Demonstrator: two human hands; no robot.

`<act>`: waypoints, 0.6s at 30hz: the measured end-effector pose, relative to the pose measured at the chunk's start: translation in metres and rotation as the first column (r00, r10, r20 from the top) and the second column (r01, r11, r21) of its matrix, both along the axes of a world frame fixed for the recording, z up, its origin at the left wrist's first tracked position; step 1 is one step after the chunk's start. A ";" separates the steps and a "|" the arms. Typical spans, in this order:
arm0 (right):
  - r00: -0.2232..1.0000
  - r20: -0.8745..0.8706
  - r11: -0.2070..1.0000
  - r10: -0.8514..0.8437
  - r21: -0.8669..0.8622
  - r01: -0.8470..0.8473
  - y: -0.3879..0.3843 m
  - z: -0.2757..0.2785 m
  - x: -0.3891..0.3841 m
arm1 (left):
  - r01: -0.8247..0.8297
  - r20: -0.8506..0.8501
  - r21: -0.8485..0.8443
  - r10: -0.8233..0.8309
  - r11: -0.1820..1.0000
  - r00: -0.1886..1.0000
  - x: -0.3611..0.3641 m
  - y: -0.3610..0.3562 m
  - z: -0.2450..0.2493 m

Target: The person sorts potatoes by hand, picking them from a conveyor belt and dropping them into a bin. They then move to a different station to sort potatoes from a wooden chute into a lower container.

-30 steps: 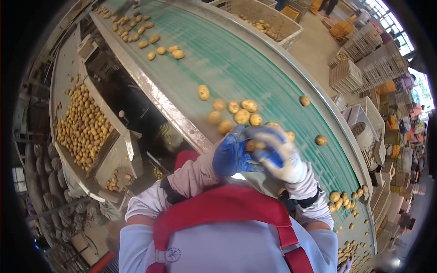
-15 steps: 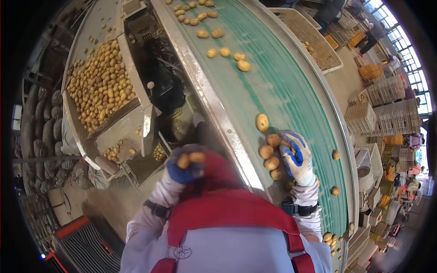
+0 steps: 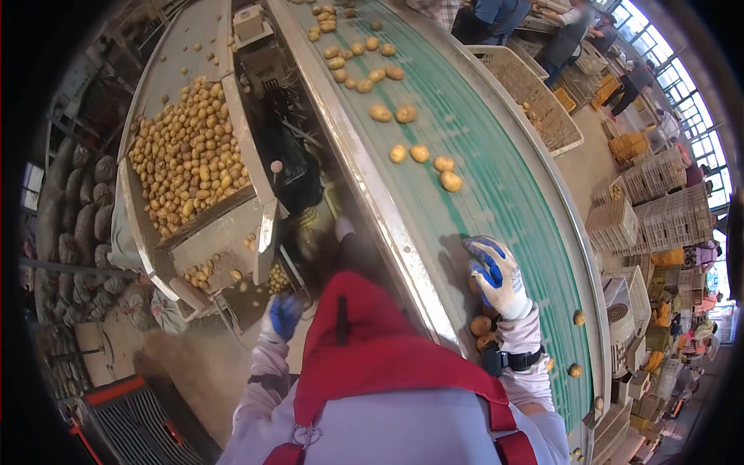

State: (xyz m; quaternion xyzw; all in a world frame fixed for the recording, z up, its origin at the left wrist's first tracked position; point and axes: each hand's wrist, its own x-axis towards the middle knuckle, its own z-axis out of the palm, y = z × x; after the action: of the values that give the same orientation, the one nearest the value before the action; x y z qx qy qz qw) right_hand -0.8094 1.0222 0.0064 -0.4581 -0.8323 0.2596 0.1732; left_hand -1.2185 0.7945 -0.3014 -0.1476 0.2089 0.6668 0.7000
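Daylight is let into the large sorting hall by tall windows [image 3: 692,101] at the far right, where stacked crates [image 3: 674,221] are lined up and several people [image 3: 564,45] can be seen near the top. Across the middle, a green conveyor belt [image 3: 496,186] is bordered by a worn metal edge [image 3: 387,225], and loose potatoes [image 3: 451,181] are scattered along its upper stretch. Over the belt, the right hand [image 3: 500,279] is held in a white glove with blue-coated fingers; these are bent and slightly parted, but whether anything is gripped beneath them cannot be told. Just beside its wrist, below the glove, a few more potatoes [image 3: 482,325] are partly covered by shadow and sleeve. Well apart from the belt, the left hand [image 3: 284,316] is blurred and lowered at the side of the red apron [image 3: 364,325], near a small heap of yellowish potatoes [image 3: 277,279]; its grip cannot be made out. Farther left, a sloping bin [image 3: 249,151] is filled with piled potatoes [image 3: 190,151], with a handful lying in its lower tray [image 3: 225,242]. Behind it, full sacks [image 3: 84,229] are stacked against the wall.
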 end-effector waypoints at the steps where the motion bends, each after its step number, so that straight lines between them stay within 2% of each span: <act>1: 1.000 -0.008 1.000 0.000 0.008 0.001 0.007 0.002 -0.005 | 0.074 0.151 0.584 -0.198 0.808 0.969 0.016 0.032 0.019; 2: 0.999 -0.002 0.998 0.053 0.028 -0.053 0.016 0.004 -0.012 | 0.261 -0.260 0.264 -0.192 0.928 0.946 0.029 0.053 0.070; 3: 0.994 0.007 0.993 0.108 0.049 -0.108 0.026 0.007 -0.019 | 0.268 -0.602 -0.122 -0.286 0.956 0.745 0.039 0.072 0.126; 5: 0.990 0.038 0.986 0.139 0.085 -0.142 0.051 -0.005 -0.032 | 0.313 -0.710 -0.051 -0.255 0.948 0.656 0.052 0.114 0.169; 6: 0.989 0.071 0.980 0.133 0.142 -0.142 0.065 -0.017 -0.042 | 0.305 -0.715 -0.050 -0.247 0.951 0.654 0.061 0.131 0.197; 8: 0.987 0.096 0.968 0.132 0.203 -0.150 0.082 -0.030 -0.062 | 0.420 -0.933 0.002 -0.149 0.907 0.328 0.076 0.163 0.241; 9: 0.977 0.149 0.954 0.153 0.235 -0.185 0.086 -0.035 -0.071 | 0.454 -0.967 0.028 -0.090 0.890 0.237 0.082 0.175 0.234; 10: 0.965 0.202 0.938 0.168 0.268 -0.219 0.090 -0.041 -0.079 | 0.480 -0.970 0.111 -0.010 0.870 0.243 0.091 0.187 0.243; 11: 0.939 0.298 0.942 0.169 0.231 -0.243 0.093 -0.056 -0.083 | 0.506 -0.965 0.191 0.066 0.841 0.254 0.099 0.197 0.253; 12: 0.911 0.360 0.919 0.201 0.254 -0.303 0.093 -0.067 -0.087 | 0.502 -0.965 0.190 0.067 0.843 0.253 0.097 0.210 0.261; 14: 0.870 0.430 0.859 0.239 0.325 -0.396 0.087 -0.079 -0.081 | 0.599 -0.963 0.127 0.243 0.791 -0.117 0.093 0.246 0.271; 15: 0.872 0.426 0.857 0.240 0.329 -0.397 0.084 -0.078 -0.075 | 0.582 -0.909 0.126 0.328 0.804 -0.258 0.090 0.271 0.275; 16: 0.865 0.431 0.864 0.257 0.298 -0.405 0.080 -0.073 -0.070 | 0.575 -0.794 0.047 0.379 0.817 -0.474 0.080 0.303 0.265; 17: 0.858 0.436 0.870 0.273 0.268 -0.413 0.075 -0.067 -0.064 | 0.490 -0.643 -0.102 0.318 0.866 -0.696 0.077 0.330 0.268; 18: 0.863 0.425 0.878 0.275 0.254 -0.405 0.069 -0.061 -0.059 | 0.461 -0.522 -0.172 0.316 0.871 -0.792 0.073 0.359 0.266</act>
State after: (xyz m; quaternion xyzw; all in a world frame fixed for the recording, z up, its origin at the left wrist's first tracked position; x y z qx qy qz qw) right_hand -0.8686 1.0914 -0.0541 -0.3066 -0.9499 0.0485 0.0365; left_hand -1.1454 1.1531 -0.0350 0.7632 0.5894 0.2429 0.1057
